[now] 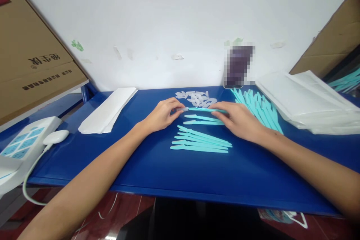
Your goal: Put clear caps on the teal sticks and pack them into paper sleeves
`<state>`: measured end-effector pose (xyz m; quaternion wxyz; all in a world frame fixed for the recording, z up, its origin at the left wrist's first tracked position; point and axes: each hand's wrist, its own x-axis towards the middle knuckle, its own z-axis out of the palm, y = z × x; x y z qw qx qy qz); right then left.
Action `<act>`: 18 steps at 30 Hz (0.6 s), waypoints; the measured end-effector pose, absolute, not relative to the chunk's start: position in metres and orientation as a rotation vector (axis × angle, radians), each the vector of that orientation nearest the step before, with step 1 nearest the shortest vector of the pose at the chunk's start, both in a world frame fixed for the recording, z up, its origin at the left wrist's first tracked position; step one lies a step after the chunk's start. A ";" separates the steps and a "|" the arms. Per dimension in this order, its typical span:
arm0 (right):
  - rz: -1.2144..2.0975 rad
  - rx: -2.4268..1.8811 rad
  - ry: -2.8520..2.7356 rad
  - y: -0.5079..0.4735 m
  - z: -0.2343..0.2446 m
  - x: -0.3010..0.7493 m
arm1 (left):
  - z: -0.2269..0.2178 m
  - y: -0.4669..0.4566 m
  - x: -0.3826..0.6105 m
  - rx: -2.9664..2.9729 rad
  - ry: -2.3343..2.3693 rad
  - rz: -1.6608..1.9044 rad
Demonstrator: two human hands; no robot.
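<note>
Between thumb and fingers, my left hand (165,114) pinches a small translucent blade cap (183,109) at the tip of a turquoise eyebrow razor (198,109). My right hand (234,118) is closed around that razor's handle. Two more turquoise razors (201,122) lie just below it, their right ends partly behind my right hand. Nearer to me, several razors (201,143) rest side by side in a loose row. A scatter of translucent caps (197,98) lies beyond my hands. To the right, past my right hand, is a larger pile of turquoise razors (260,110).
White paper sheets (108,110) lie on the blue table (157,172) at left; clear plastic bags (312,101) lie at right. A white power strip (30,142) with a plug stands at the left edge. A phone (239,65) leans on the wall; a cardboard box (36,45) stands left.
</note>
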<state>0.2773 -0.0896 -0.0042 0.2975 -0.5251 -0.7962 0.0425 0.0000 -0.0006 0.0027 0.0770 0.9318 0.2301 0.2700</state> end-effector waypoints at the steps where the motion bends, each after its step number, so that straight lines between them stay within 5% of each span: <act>1: 0.116 -1.384 -2.108 -0.090 -0.004 0.277 | 0.003 -0.001 0.000 2.796 0.688 0.825; 18: -0.074 -1.296 -2.123 -0.101 -0.001 0.268 | 0.003 -0.025 0.022 2.822 0.402 1.168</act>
